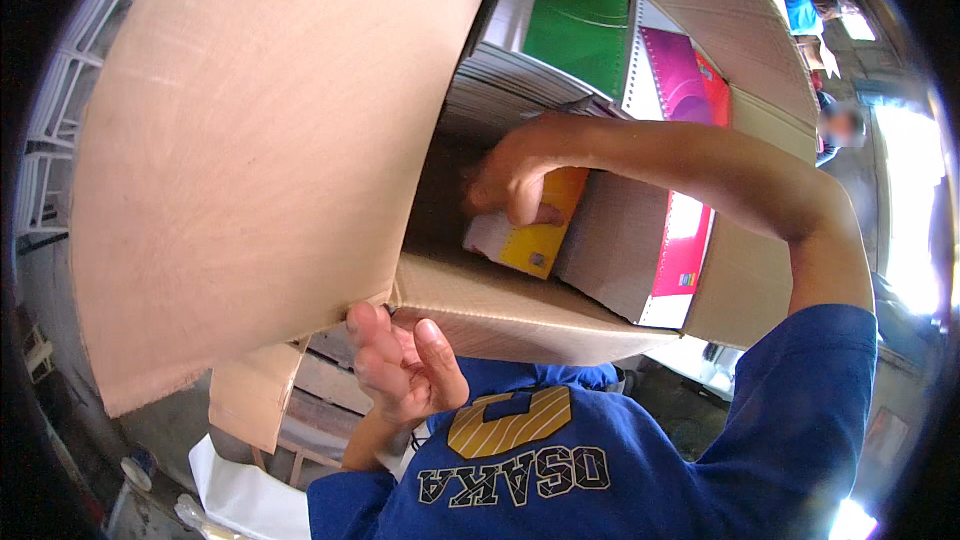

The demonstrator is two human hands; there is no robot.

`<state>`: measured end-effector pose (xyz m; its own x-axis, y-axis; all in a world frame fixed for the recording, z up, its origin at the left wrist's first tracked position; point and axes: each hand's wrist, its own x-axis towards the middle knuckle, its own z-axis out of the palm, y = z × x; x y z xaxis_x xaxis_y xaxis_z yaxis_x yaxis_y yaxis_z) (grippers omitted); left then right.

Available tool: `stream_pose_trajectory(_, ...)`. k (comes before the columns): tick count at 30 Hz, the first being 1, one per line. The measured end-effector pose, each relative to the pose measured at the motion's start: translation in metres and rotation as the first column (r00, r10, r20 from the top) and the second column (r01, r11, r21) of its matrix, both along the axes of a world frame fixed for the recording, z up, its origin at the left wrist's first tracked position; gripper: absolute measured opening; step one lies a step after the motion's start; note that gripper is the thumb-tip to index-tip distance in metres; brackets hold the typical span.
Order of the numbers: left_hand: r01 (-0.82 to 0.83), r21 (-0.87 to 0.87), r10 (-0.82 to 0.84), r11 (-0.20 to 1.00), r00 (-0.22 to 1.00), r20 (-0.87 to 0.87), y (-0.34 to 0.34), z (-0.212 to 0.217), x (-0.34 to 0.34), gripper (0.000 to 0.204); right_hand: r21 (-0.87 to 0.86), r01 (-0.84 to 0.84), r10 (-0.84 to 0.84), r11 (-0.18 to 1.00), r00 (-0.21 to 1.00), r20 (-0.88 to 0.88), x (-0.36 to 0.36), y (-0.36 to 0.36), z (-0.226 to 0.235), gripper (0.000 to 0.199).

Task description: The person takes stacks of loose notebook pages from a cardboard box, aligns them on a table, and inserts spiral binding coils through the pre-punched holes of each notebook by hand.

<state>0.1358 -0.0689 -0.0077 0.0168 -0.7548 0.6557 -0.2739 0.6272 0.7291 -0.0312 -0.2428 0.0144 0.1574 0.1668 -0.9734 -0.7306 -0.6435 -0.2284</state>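
Reaching down into an open cardboard box (520, 315), the right hand (515, 180) was bent at the wrist over a yellow-covered notebook (530, 248). That notebook lay inside the box, close to the near wall, directly beneath the hand; its thumb lay against the cover, while the other fingers ran into shadow on the left. Whether they had closed on anything, I could not tell. The left hand (405, 365) was outside the box, at its near left corner, with the palm turned up, the fingers loosely curled and the thumb standing apart, clasping nothing. Its fingertips were at the cardboard edge beside the base of a broad raised flap (250, 160); the near wall stood between this hand and the yellow notebook.

To the right of the yellow notebook stood a brown surface (615, 240), then a pink-red notebook (685, 240) along the right side. Beyond the right hand lay a green notebook (577, 25) and, to its right, a purple notebook (675, 70). Stacked page edges (500, 85) showed just below the green one, and the right forearm crossed in front of the box's right side.
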Motion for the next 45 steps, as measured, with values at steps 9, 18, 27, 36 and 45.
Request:
stream_pose_trajectory(9,0.080,0.006,-0.079,0.997,0.990,-0.118,0.004,-0.009,0.006,0.083,-0.100,0.058,0.020,0.993,0.767,0.641,-0.026,0.006,0.033,0.071)
stream_pose_trajectory(18,-0.017,0.044,0.024,0.999,0.986,-0.165,-0.001,0.003,-0.009,0.070,0.101,0.150,-0.162,0.983,0.980,0.119,0.004,-0.020,0.027,0.090)
stream_pose_trajectory(27,-0.042,0.044,0.047,0.998,0.990,-0.132,-0.005,0.005,-0.011,0.068,0.137,0.077,-0.120,0.988,0.932,0.343,-0.024,-0.013,0.070,0.097)
stream_pose_trajectory(36,-0.149,-0.102,0.169,0.984,0.961,0.221,-0.006,0.021,-0.005,0.065,0.305,0.043,-0.165,0.951,0.906,0.389,-0.033,-0.018,0.114,0.095)
stream_pose_trajectory(45,0.034,0.061,-0.006,0.998,0.911,-0.413,0.000,0.076,-0.034,0.077,0.511,0.416,-0.659,0.752,0.456,0.598,-0.091,-0.019,0.186,0.086)
